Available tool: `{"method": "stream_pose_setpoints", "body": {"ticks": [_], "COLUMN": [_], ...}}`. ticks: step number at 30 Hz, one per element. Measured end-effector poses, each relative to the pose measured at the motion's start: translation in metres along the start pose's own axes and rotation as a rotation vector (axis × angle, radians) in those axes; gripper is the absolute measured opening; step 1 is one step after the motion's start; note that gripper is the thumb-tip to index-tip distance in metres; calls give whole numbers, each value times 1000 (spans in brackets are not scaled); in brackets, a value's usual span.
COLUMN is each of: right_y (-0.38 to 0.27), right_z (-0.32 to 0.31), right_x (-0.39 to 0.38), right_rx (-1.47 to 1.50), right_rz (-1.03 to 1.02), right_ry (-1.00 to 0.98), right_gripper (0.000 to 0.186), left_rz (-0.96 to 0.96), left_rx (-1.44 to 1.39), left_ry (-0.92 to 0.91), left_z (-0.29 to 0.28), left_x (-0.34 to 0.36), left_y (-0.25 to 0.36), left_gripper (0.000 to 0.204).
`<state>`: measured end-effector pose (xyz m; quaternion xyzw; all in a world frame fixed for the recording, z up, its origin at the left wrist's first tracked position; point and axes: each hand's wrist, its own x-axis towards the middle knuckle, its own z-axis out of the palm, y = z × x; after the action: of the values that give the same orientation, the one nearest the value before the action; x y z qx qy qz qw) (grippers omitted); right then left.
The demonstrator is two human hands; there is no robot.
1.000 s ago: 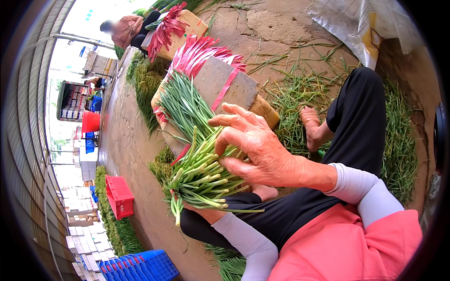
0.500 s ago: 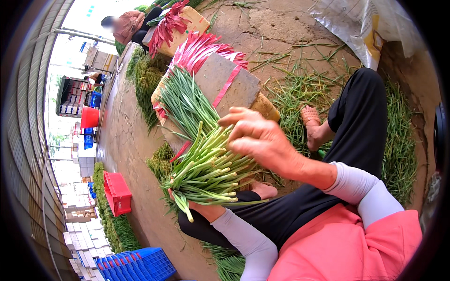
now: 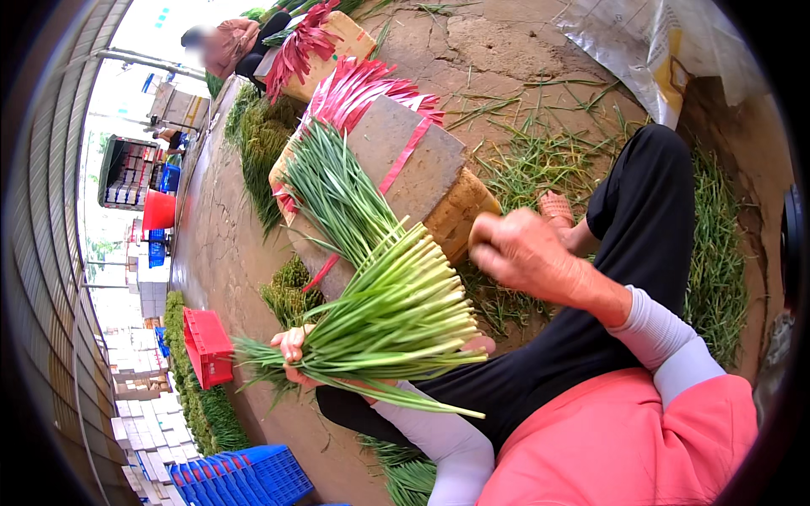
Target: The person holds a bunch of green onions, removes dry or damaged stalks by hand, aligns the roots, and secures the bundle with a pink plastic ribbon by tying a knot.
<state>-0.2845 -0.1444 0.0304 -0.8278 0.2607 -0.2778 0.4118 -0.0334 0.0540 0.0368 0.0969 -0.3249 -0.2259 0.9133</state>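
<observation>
My left hand (image 3: 292, 354) grips a fanned bunch of green leafy stalks (image 3: 395, 316) around its leafy end, with the pale stem ends spread toward the right. My right hand (image 3: 515, 257) is in the air to the right of the bunch, fingers bent and smeared by motion. Beyond the bunch, a pile of long green leaves (image 3: 337, 185) lies on a grey board (image 3: 401, 148) atop a worn block (image 3: 464, 207), beside red-and-white strips (image 3: 354, 93) and a pink strap laid across the board.
A co-worker (image 3: 232, 46) sits at the upper left by another block (image 3: 329, 59). Green piles (image 3: 253, 160) and loose clippings (image 3: 523, 160) lie on the concrete floor. A red crate (image 3: 207, 350), blue crates (image 3: 253, 479) and white boxes are at left; a plastic sack (image 3: 654, 59) is upper right.
My left hand has turned the bunch, so its stem ends now fan out rightward. My right hand has drawn back from the stalks to the right and is now apart from them.
</observation>
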Motion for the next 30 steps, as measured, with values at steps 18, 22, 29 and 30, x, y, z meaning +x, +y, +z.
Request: {"method": "stream_pose_setpoints", "body": {"ticks": [18,22,29,30], "right_y": [-17,-27,16,29], "right_z": [8,27,39,41], "right_x": [56,70,62,59], "right_rx": [551,868,1594,1711], "right_rz": [-3,54,473,546], "right_ry": [-623,-744,-592,-619], "right_gripper": [92,103,52,46], "left_rz": [-417,-647,-939,-911], "left_rx": [-37,171,664,682], "left_ry": [-186,105,493,522], "left_z": [35,65,42,37], "left_x": [51,69,96,93], "left_y": [-24,-66,-169,-181], "left_gripper": [43,36,17,16]}}
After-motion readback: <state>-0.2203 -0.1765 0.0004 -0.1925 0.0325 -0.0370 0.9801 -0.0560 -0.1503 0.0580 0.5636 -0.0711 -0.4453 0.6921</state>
